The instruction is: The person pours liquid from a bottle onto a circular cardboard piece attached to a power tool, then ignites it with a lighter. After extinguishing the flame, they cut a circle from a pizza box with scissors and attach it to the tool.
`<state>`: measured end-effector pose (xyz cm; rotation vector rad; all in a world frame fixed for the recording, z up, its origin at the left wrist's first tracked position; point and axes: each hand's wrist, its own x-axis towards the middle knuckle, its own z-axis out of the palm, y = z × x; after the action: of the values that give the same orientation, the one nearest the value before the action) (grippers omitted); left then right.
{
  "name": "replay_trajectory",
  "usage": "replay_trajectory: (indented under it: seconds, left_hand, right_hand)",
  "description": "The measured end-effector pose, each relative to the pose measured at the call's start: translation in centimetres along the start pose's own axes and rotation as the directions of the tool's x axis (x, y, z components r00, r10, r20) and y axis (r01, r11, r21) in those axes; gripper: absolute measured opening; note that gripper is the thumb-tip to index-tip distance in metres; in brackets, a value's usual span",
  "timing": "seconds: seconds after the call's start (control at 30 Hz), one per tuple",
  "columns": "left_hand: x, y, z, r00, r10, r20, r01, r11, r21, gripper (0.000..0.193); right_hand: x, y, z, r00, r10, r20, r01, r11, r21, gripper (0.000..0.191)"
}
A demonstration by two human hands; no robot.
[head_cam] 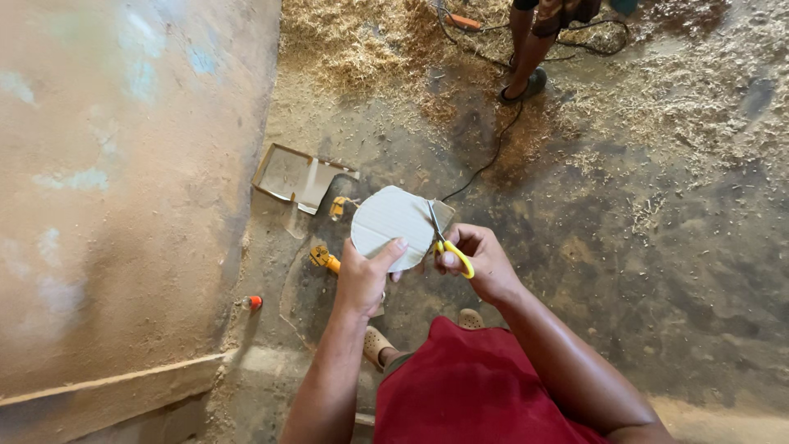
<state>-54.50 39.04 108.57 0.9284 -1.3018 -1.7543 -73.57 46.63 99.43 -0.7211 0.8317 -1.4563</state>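
This is a rough woodworking shop. Heaps of sawdust and wood shavings (362, 41) cover the stained, bare concrete floor (657, 247) toward its far edge. A black power cable (485, 164) trails across the floor from a tool near another person's sandalled foot (526, 85). A worn, dusty board (123, 181) fills the left side.

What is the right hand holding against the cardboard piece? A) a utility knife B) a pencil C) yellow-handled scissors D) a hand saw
C: the right hand has its fingers through the yellow loops of the scissors, whose blades sit at the edge of the rounded cardboard piece held by the left hand.
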Motion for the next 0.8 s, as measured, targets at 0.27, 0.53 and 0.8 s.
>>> replay_trajectory:
  seconds: [0.27,0.53,0.8]
  left_hand:
    - [0.1,0.2,0.1,1.000,-0.008,0.017,0.009,0.998,-0.056,0.016]
    - [-0.3,0.6,0.2,0.999,-0.038,0.035,0.037,0.999,0.029,0.021]
    - [-0.4,1.3,-0.1,0.997,-0.046,0.061,0.047,0.999,-0.009,0.023]
  right_hand:
    - [-0.1,1.1,0.0,0.994,-0.106,-0.013,0.107,0.992,0.065,0.032]
    - [0.1,0.6,0.2,0.992,-0.127,0.012,0.126,0.988,0.091,0.035]
    - [-0.1,0.5,1.2,0.981,-0.190,-0.031,0.192,0.978,0.080,0.039]
